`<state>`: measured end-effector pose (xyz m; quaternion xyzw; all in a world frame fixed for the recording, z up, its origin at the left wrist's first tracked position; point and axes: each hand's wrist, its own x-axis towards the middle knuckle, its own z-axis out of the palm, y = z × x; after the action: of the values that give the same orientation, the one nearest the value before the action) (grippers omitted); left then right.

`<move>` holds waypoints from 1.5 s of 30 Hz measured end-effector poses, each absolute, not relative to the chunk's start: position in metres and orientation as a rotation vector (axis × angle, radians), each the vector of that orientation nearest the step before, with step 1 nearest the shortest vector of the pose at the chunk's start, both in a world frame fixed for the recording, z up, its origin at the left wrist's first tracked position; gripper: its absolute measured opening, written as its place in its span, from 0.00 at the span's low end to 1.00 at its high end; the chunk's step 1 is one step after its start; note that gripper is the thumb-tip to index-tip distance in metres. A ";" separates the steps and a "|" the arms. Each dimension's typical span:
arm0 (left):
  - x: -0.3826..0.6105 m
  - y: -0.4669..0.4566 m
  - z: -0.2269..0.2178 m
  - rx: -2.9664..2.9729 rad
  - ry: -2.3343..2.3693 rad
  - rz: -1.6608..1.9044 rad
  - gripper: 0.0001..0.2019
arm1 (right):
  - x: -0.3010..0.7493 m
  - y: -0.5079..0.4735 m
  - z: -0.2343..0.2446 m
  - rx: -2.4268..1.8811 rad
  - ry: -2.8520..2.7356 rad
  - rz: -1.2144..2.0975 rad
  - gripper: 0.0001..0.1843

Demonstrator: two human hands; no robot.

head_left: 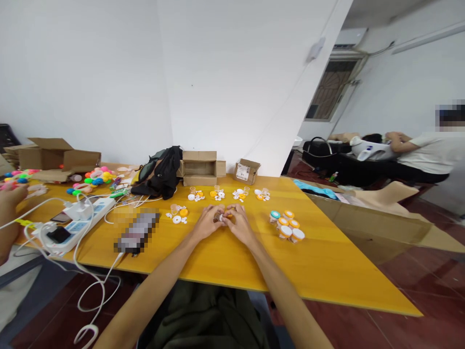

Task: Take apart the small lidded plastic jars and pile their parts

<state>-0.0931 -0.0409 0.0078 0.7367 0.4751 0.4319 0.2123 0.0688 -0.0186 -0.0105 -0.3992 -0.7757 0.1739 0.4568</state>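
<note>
My left hand and my right hand meet over the middle of the yellow table, fingers curled together around a small white and orange part that I cannot make out well. Several small jars with orange, white and teal lids stand just right of my right hand. Loose white and orange parts lie left of my left hand. Farther back sit several small groups of the same parts in a row.
Cardboard boxes and a black bag sit at the table's back edge. A white power strip with cables and coloured balls lie left. Another person's hand shows at far left; a person sits at far right.
</note>
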 end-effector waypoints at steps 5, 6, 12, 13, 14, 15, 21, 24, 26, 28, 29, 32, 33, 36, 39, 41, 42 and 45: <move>-0.093 -0.042 0.008 2.091 1.338 1.142 0.14 | 0.068 -0.020 -0.008 -0.949 -1.922 0.477 0.05; -0.093 -0.042 0.008 2.093 1.338 1.143 0.14 | 0.068 -0.020 -0.008 -0.947 -1.922 0.487 0.05; -0.092 -0.042 0.008 2.067 1.357 1.154 0.13 | 0.068 -0.020 -0.010 -0.941 -1.915 0.507 0.06; -0.092 -0.042 0.008 2.060 1.361 1.150 0.12 | 0.068 -0.019 -0.010 -0.938 -1.911 0.506 0.06; -0.092 -0.042 0.008 2.056 1.363 1.149 0.12 | 0.068 -0.019 -0.011 -0.934 -1.906 0.505 0.05; -0.092 -0.042 0.007 2.055 1.364 1.152 0.12 | 0.068 -0.018 -0.012 -0.929 -1.901 0.506 0.05; -0.092 -0.041 0.007 2.059 1.353 1.170 0.12 | 0.069 -0.015 -0.014 -0.893 -1.876 0.524 0.05; -0.092 -0.041 0.009 2.059 1.342 1.174 0.12 | 0.069 -0.015 -0.014 -0.898 -1.863 0.526 0.04; -0.092 -0.041 0.009 2.054 1.341 1.182 0.12 | 0.070 -0.014 -0.014 -0.899 -1.850 0.522 0.04; -0.093 -0.041 0.010 2.048 1.347 1.197 0.12 | 0.070 -0.013 -0.014 -0.899 -1.838 0.518 0.04; -0.093 -0.041 0.010 2.046 1.349 1.203 0.12 | 0.071 -0.013 -0.014 -0.902 -1.833 0.514 0.04; -0.093 -0.039 0.009 2.029 1.356 1.206 0.11 | 0.073 -0.011 -0.015 -0.921 -1.810 0.494 0.03; -0.093 -0.039 0.009 2.016 1.363 1.206 0.11 | 0.073 -0.010 -0.015 -0.929 -1.801 0.488 0.03; -0.094 -0.037 0.008 1.959 1.375 1.243 0.12 | 0.074 -0.008 -0.015 -0.947 -1.786 0.478 0.03; -0.094 -0.035 0.009 1.887 1.355 1.303 0.12 | 0.075 -0.008 -0.015 -0.953 -1.793 0.472 0.03; -0.094 -0.034 0.009 1.844 1.342 1.328 0.11 | 0.075 -0.008 -0.015 -0.954 -1.810 0.466 0.03; -0.094 -0.034 0.009 1.827 1.339 1.339 0.11 | 0.075 -0.008 -0.016 -0.954 -1.823 0.461 0.03; -0.095 -0.034 0.009 1.810 1.331 1.369 0.11 | 0.074 -0.009 -0.017 -0.960 -1.877 0.439 0.04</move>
<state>-0.0946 -0.0344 0.0088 0.6656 0.4895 0.5036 0.2524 0.0741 -0.0093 -0.0175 -0.3923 -0.7673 0.1795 0.4744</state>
